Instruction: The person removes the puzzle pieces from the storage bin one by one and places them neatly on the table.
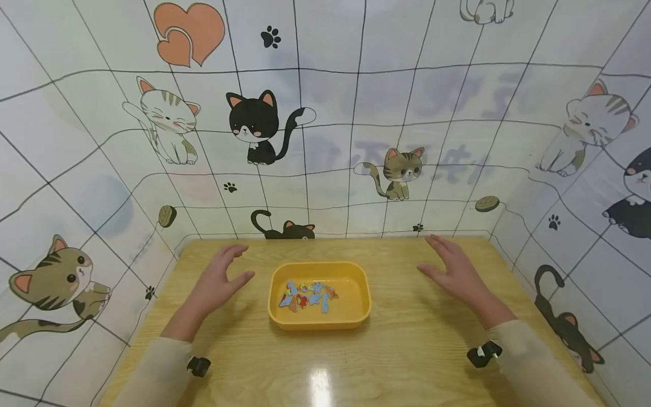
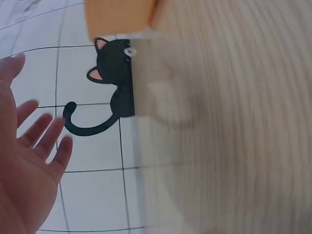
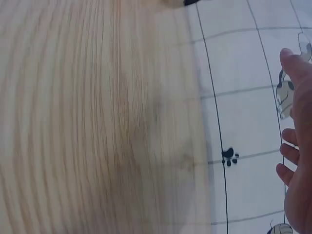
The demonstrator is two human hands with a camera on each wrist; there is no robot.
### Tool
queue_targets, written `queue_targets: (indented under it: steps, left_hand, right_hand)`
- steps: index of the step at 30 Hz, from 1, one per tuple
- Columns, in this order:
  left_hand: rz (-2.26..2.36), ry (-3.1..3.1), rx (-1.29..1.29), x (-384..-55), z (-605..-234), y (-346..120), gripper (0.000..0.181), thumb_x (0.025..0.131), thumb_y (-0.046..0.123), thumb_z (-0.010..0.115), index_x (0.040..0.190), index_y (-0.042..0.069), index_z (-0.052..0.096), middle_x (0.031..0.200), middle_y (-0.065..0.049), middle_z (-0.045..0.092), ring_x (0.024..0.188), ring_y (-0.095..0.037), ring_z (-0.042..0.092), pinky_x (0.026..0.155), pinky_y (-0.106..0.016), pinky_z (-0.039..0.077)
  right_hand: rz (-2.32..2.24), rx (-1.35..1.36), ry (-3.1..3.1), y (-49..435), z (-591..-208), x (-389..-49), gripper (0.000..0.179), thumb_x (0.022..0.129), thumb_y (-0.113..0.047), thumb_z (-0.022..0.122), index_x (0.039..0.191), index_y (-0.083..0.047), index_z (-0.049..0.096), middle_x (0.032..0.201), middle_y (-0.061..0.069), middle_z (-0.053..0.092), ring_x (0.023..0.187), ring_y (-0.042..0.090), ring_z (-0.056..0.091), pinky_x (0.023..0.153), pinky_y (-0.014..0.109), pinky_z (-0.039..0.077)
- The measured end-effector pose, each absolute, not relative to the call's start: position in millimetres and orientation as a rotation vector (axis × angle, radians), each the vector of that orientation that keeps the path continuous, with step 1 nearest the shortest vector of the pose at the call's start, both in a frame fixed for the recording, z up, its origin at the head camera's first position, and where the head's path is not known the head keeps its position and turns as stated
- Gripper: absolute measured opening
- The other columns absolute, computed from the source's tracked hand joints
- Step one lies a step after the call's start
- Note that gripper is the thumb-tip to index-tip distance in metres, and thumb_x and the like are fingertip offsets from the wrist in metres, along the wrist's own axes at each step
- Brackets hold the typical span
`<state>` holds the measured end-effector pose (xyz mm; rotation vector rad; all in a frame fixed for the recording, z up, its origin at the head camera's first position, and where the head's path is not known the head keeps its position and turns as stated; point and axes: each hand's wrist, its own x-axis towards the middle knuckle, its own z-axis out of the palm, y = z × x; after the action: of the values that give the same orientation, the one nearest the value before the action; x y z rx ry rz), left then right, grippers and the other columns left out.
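A yellow-orange plastic tray [image 1: 351,308] sits on the wooden table, with several small flat colourful pieces [image 1: 314,298] scattered in its left half. They are light blue, red and orange with irregular outlines. To the left of the tray my left hand [image 1: 216,281] hovers over the table, fingers relaxed and apart, holding nothing. On the other side my right hand [image 1: 454,273] is raised likewise, thumb spread from the fingers, with nothing in it. The left wrist view shows the left hand [image 2: 29,161] with its palm turned up beside a corner of the tray [image 2: 119,17].
The light wooden table [image 1: 396,362] reaches back to a white gridded wall covering [image 1: 330,96] with cartoon cats, which also stands along both sides. A small black device [image 1: 199,366] is on the left wrist and another black device [image 1: 484,354] on the right.
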<state>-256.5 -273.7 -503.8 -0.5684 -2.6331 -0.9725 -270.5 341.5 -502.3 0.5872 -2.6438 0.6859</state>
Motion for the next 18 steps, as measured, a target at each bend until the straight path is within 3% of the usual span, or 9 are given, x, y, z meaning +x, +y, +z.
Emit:
queue_targets:
  steps: [6,13,18]
  left_hand:
    - [-1.436,-2.545,-0.610,-248.8,-505.5,-266.1,0.050,0.101,0.014,0.084,0.148,0.009,0.065,0.148,-0.012,0.063,0.133,-0.037,0.065,0.114,-0.062,0.052]
    - [-1.539,-2.598,-0.604,-243.8,-514.8,-256.5,0.044,0.100,0.018,0.086,0.142,0.015,0.072,0.143,-0.013,0.069,0.128,-0.031,0.069,0.114,-0.060,0.053]
    - [-1.552,-2.642,-0.633,-243.1,-521.9,-253.0,0.046,0.101,0.020,0.086,0.143,0.009,0.071,0.144,-0.014,0.069,0.128,-0.034,0.068,0.112,-0.062,0.054]
  right_hand:
    - [0.866,0.608,-2.633,316.2,-501.0,-261.8,0.075,0.102,-0.026,0.083,0.164,-0.003,0.049,0.164,0.029,0.047,0.150,0.055,0.040,0.117,0.079,0.034]
    - [0.968,0.610,-2.716,290.9,-499.3,-256.2,0.071,0.104,-0.033,0.081,0.162,-0.004,0.052,0.165,0.023,0.047,0.153,0.050,0.040,0.119,0.077,0.035]
    - [1.016,0.666,-2.718,269.7,-499.9,-253.6,0.071,0.101,-0.035,0.085,0.160,-0.009,0.055,0.161,0.017,0.051,0.148,0.045,0.047,0.117,0.073,0.042]
